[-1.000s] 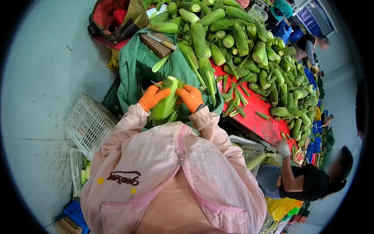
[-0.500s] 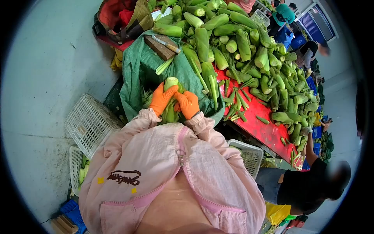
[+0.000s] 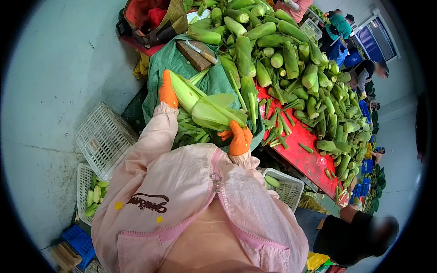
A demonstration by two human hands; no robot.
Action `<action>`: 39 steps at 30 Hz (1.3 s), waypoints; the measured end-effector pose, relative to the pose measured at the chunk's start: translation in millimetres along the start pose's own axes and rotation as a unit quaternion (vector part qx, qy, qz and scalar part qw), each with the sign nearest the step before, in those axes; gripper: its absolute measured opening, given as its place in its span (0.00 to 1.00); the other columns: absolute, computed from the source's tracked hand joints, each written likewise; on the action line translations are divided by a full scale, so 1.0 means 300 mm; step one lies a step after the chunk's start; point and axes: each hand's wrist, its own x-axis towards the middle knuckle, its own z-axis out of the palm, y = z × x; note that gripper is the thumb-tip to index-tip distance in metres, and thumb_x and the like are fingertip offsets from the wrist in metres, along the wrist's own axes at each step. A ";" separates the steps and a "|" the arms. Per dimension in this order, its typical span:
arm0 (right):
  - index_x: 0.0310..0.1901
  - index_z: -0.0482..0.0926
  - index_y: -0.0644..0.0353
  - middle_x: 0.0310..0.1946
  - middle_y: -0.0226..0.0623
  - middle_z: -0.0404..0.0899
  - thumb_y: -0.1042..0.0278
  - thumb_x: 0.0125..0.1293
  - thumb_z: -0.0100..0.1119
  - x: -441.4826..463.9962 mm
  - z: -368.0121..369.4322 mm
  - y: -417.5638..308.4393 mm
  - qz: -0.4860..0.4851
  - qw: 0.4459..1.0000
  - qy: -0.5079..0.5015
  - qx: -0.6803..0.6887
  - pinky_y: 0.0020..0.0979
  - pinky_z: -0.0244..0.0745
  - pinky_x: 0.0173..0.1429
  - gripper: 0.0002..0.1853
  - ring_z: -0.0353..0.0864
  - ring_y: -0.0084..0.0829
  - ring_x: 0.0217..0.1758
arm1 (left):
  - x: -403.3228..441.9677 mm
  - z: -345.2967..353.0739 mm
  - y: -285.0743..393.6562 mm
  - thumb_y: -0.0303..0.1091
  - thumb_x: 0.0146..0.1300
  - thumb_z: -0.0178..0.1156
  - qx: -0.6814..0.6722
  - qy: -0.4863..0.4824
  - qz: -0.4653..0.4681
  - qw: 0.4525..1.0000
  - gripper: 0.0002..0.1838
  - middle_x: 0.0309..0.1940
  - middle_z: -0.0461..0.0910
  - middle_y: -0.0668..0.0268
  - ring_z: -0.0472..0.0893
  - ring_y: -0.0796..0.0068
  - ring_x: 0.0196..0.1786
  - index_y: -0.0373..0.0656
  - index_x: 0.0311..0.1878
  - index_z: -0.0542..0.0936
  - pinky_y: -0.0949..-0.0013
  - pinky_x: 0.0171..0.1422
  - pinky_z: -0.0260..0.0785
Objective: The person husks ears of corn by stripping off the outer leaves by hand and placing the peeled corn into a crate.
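An ear of corn (image 3: pixel 183 94) lies slantwise between my two orange-gloved hands, above the green sack cloth (image 3: pixel 157 61). My left hand (image 3: pixel 167 92) is closed round its upper left end. Wide pale green husk leaves (image 3: pixel 214 109) spread from the ear toward the right. Their tips are in my right hand (image 3: pixel 240 138), whose fingers are bent against them. Cut husk pieces (image 3: pixel 186 129) lie in the sack below the ear. Beyond it, a knife (image 3: pixel 202 52) rests on a wooden block (image 3: pixel 193 55).
Unhusked corn (image 3: pixel 291 63) is heaped on a red table (image 3: pixel 291 152), with husk scraps near its edge. White crates (image 3: pixel 102 139) stand at my left, another crate (image 3: pixel 291 189) at my right. An open bag (image 3: pixel 157 20) sits at the back left. A person in black (image 3: pixel 350 236) works at the right.
My hands have moved apart, the left up and left, the right down and right. The corn has tilted from upright to slanting, and its husk leaves are now spread out toward my right hand.
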 end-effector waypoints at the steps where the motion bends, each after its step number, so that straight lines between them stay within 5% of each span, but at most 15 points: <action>1: 0.42 0.80 0.72 0.24 0.44 0.83 0.61 0.71 0.52 -0.008 -0.009 -0.019 0.006 1.000 0.018 -0.013 0.26 0.74 0.27 0.18 0.81 0.31 0.22 | 0.020 -0.005 0.004 0.70 0.65 0.50 0.007 0.011 0.017 1.000 0.36 0.49 0.80 0.51 0.81 0.54 0.45 0.40 0.50 0.76 0.53 0.51 0.76; 3: 0.39 0.81 0.73 0.25 0.45 0.84 0.58 0.71 0.48 -0.024 -0.060 -0.115 -0.052 0.990 0.131 0.021 0.26 0.74 0.27 0.21 0.82 0.31 0.22 | 0.074 -0.079 0.073 0.70 0.65 0.50 -0.022 0.044 0.060 0.997 0.38 0.53 0.77 0.51 0.80 0.54 0.50 0.39 0.55 0.73 0.53 0.55 0.75; 4: 0.38 0.81 0.72 0.26 0.44 0.84 0.57 0.71 0.48 -0.020 -0.098 -0.123 -0.048 0.993 0.106 -0.013 0.26 0.74 0.27 0.21 0.82 0.31 0.22 | 0.108 -0.125 0.125 0.69 0.65 0.50 -0.043 0.070 0.103 0.991 0.41 0.57 0.75 0.51 0.78 0.54 0.55 0.38 0.61 0.70 0.53 0.58 0.74; 7: 0.35 0.82 0.68 0.27 0.44 0.84 0.54 0.69 0.52 0.028 -0.135 0.061 0.047 0.991 0.032 -0.120 0.29 0.74 0.27 0.21 0.82 0.32 0.22 | 0.092 -0.104 0.203 0.68 0.63 0.54 0.096 0.036 0.088 0.991 0.38 0.48 0.80 0.55 0.83 0.57 0.45 0.36 0.54 0.74 0.57 0.51 0.77; 9: 0.37 0.82 0.68 0.27 0.39 0.84 0.55 0.66 0.61 0.116 -0.144 0.183 0.118 0.941 -0.076 -0.308 0.32 0.75 0.31 0.19 0.83 0.31 0.26 | -0.038 0.055 0.185 0.68 0.62 0.57 0.103 0.001 0.119 0.988 0.37 0.43 0.82 0.54 0.84 0.59 0.39 0.36 0.50 0.75 0.60 0.46 0.78; 11: 0.39 0.83 0.67 0.28 0.35 0.84 0.53 0.65 0.63 0.144 -0.083 0.161 0.032 0.941 -0.061 -0.331 0.29 0.74 0.33 0.20 0.82 0.27 0.28 | -0.109 0.144 0.176 0.68 0.61 0.57 0.106 -0.013 0.112 0.988 0.38 0.42 0.82 0.52 0.84 0.60 0.39 0.35 0.52 0.75 0.61 0.44 0.78; 14: 0.42 0.82 0.68 0.31 0.35 0.84 0.57 0.66 0.63 0.199 -0.037 -0.023 0.030 0.991 -0.010 -0.132 0.25 0.74 0.34 0.18 0.80 0.23 0.29 | -0.182 0.187 0.157 0.67 0.62 0.56 0.146 -0.111 0.093 0.979 0.41 0.45 0.81 0.51 0.83 0.60 0.39 0.33 0.57 0.74 0.60 0.45 0.78; 18: 0.40 0.82 0.69 0.33 0.37 0.84 0.62 0.67 0.62 0.245 0.029 -0.167 -0.014 0.997 -0.008 -0.080 0.25 0.74 0.33 0.14 0.81 0.25 0.30 | -0.254 0.238 0.161 0.69 0.65 0.50 0.157 -0.207 0.074 0.963 0.42 0.46 0.81 0.50 0.84 0.60 0.41 0.33 0.59 0.73 0.60 0.49 0.78; 21: 0.38 0.82 0.68 0.32 0.37 0.84 0.63 0.68 0.61 0.238 0.092 -0.204 -0.004 0.992 -0.120 -0.045 0.25 0.74 0.32 0.14 0.82 0.25 0.29 | -0.283 0.261 0.152 0.71 0.65 0.46 0.160 -0.253 0.044 0.953 0.44 0.46 0.81 0.51 0.84 0.60 0.42 0.34 0.61 0.72 0.60 0.50 0.78; 25: 0.33 0.80 0.68 0.26 0.37 0.83 0.61 0.68 0.60 0.236 0.153 -0.252 0.031 0.987 -0.152 -0.033 0.24 0.73 0.28 0.15 0.81 0.25 0.25 | -0.361 0.293 0.141 0.67 0.71 0.39 0.277 -0.285 0.132 0.908 0.40 0.41 0.83 0.60 0.81 0.75 0.39 0.35 0.57 0.77 0.71 0.45 0.74; 31: 0.29 0.78 0.66 0.24 0.40 0.82 0.62 0.66 0.60 0.250 0.164 -0.258 0.112 0.976 -0.185 -0.004 0.24 0.73 0.23 0.15 0.81 0.27 0.21 | -0.348 0.231 0.084 0.54 0.75 0.46 0.366 -0.286 0.198 0.863 0.28 0.36 0.82 0.68 0.78 0.80 0.35 0.36 0.54 0.80 0.77 0.42 0.70; 33: 0.30 0.77 0.67 0.25 0.41 0.82 0.64 0.65 0.57 0.252 0.156 -0.254 0.147 0.970 -0.193 0.011 0.25 0.74 0.24 0.13 0.81 0.29 0.21 | -0.362 0.240 0.086 0.49 0.73 0.52 0.389 -0.253 0.266 0.845 0.23 0.31 0.83 0.58 0.82 0.73 0.33 0.36 0.47 0.81 0.70 0.37 0.71; 36: 0.30 0.77 0.68 0.25 0.42 0.82 0.66 0.65 0.54 0.257 0.148 -0.245 0.150 0.967 -0.206 -0.005 0.26 0.74 0.24 0.12 0.82 0.30 0.21 | -0.385 0.258 0.112 0.48 0.72 0.54 0.429 -0.269 0.314 0.803 0.22 0.31 0.83 0.55 0.84 0.69 0.32 0.34 0.47 0.80 0.68 0.36 0.71; 39: 0.30 0.77 0.68 0.24 0.42 0.82 0.66 0.65 0.52 0.250 0.158 -0.227 0.137 0.973 -0.184 -0.002 0.25 0.73 0.23 0.12 0.81 0.30 0.20 | -0.397 0.257 0.113 0.48 0.73 0.53 0.431 -0.259 0.284 0.816 0.22 0.30 0.83 0.56 0.83 0.70 0.33 0.33 0.46 0.80 0.68 0.37 0.72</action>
